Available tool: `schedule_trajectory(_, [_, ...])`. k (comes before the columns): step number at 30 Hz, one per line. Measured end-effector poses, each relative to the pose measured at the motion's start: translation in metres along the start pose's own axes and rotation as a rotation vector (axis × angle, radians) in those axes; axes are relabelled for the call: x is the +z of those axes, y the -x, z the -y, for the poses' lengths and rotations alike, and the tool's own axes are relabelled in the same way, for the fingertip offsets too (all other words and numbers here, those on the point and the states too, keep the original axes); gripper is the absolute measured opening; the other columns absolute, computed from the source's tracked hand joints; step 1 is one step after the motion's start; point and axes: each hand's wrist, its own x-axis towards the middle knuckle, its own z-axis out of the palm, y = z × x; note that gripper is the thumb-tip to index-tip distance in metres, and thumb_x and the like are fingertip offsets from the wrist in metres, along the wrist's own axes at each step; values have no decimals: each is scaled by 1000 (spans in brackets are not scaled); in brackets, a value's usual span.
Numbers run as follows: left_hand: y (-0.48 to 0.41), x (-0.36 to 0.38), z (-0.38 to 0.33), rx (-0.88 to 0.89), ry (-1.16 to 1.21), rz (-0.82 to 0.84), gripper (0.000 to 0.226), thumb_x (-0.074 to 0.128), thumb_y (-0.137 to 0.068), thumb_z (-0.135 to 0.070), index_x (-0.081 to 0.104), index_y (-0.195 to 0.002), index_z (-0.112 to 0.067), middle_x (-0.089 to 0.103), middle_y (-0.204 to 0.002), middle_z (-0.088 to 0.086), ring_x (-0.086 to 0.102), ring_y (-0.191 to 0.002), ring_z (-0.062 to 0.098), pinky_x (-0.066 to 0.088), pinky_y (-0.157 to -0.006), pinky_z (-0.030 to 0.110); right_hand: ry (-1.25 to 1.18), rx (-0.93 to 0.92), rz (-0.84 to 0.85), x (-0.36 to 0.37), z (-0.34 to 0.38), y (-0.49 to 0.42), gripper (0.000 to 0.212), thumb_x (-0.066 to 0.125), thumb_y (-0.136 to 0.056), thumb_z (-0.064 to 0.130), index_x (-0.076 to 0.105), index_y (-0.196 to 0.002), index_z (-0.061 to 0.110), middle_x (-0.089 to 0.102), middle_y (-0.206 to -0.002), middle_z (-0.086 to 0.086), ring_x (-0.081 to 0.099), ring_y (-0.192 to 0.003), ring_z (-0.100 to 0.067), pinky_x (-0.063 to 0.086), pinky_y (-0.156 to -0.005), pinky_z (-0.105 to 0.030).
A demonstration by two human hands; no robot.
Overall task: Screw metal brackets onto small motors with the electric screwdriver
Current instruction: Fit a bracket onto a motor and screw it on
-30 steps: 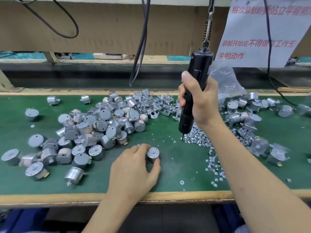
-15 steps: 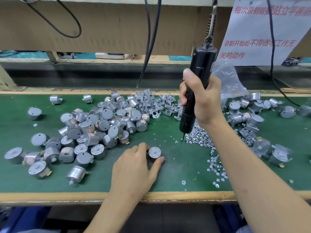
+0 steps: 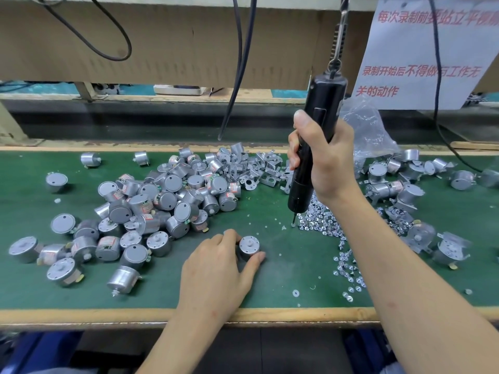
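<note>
My left hand [image 3: 216, 268] rests on the green mat and pinches a small round silver motor [image 3: 249, 247] between thumb and fingers, shaft end up. My right hand [image 3: 325, 157] grips the black electric screwdriver [image 3: 314, 141], which hangs from a spring cord and stands nearly upright. Its bit tip [image 3: 293, 224] touches a screw at the left edge of the screw heap [image 3: 321, 220]. A heap of bare metal brackets [image 3: 256, 168] lies behind the driver.
A big pile of loose motors [image 3: 151, 206] covers the mat's left half. Motors with brackets fitted [image 3: 399, 190] lie at the right, beside a clear plastic bag [image 3: 370, 130]. Scattered screws [image 3: 348, 268] trail toward the wooden front edge [image 3: 270, 314]. Black cables hang above.
The screwdriver tip has dipped down onto a screw at the heap's edge. My left hand stays on the same motor.
</note>
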Motion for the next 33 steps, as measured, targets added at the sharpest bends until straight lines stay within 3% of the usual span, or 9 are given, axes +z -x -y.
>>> schedule_trajectory(10, [0,1,0,7,18,-21,43,48,-82,-73,51,-94,-31,54,-75,-13,56,-79,15,37,-59,31,5,8,-9,0,-2,-1,29,67,-90,36,55,-66,25,52,-58,-4,48,-45,-22,44,-49,-33])
schedule_trajectory(18, [2,-1,-1,27,37,-20,29,53,-83,-60,53,-98,-35,51,-75,-15,56,-79,14,37,-59,30,0,3,-12,-1,-3,-1,29,67,-90,36,54,-66,25,52,-58,-5,48,-45,-23,44,-49,-32])
schedule_trajectory(30, [1,0,-1,-2,4,-6,38,51,-84,-69,54,-99,-34,55,-78,-12,58,-83,14,39,-61,31,17,-6,-24,-2,-6,-1,28,67,-90,36,55,-66,27,52,-58,-4,48,-45,-23,44,-49,-33])
schedule_trajectory(33, [0,-3,-3,-18,35,11,50,46,-80,-76,55,-104,-34,53,-77,-14,58,-84,14,41,-63,31,28,-16,-36,-1,-8,-1,31,66,-91,36,54,-66,23,51,-57,-5,48,-45,-24,43,-49,-32])
